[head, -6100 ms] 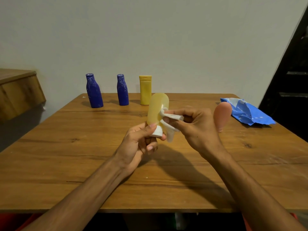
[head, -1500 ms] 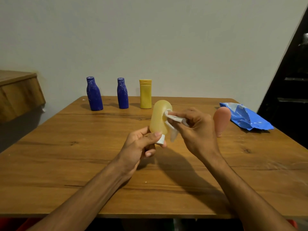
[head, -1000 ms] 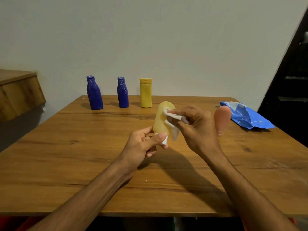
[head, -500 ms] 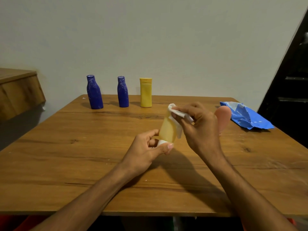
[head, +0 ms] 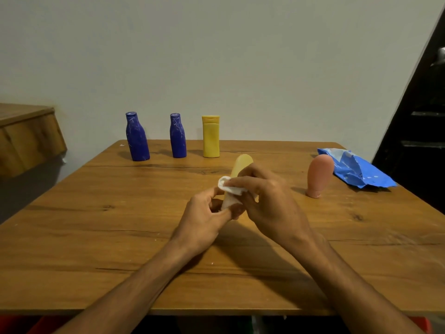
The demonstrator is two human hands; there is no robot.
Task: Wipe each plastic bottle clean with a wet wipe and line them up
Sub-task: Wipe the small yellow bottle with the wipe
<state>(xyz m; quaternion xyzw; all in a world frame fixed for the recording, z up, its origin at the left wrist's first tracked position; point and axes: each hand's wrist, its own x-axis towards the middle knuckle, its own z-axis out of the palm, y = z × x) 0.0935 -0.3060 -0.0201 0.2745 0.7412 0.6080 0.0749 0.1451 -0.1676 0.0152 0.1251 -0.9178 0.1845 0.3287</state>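
Surface: brown wood-grain table (head: 96, 237), matte, with dark knots and a long seam across the far part. Room: plain pale wall (head: 240, 68) behind; wooden ledge (head: 26, 138) at left; dark structure (head: 419, 131) at right, detail not resolvable.

Far edge, one row, upright and apart: two dark blue shouldered plastic bottles (head: 136, 138) (head: 178, 137) with whitish scuffs, then a flat opaque yellow bottle (head: 211, 138) with a flip cap.

Centre, above the table: pale yellow translucent rounded bottle (head: 242, 162), tilted, rounded end up and away. Left hand (head: 202, 220) curls its fingers round the lower, whitish end. Right hand (head: 267, 203) pinches a crumpled white wet wipe (head: 230, 188) against the bottle's body.

Right: salmon-pink rounded bottle (head: 319, 175) standing on its narrow end, near a crinkled blue wipe pack (head: 358, 169). White print on the pack is too small to read; no other writing is legible.
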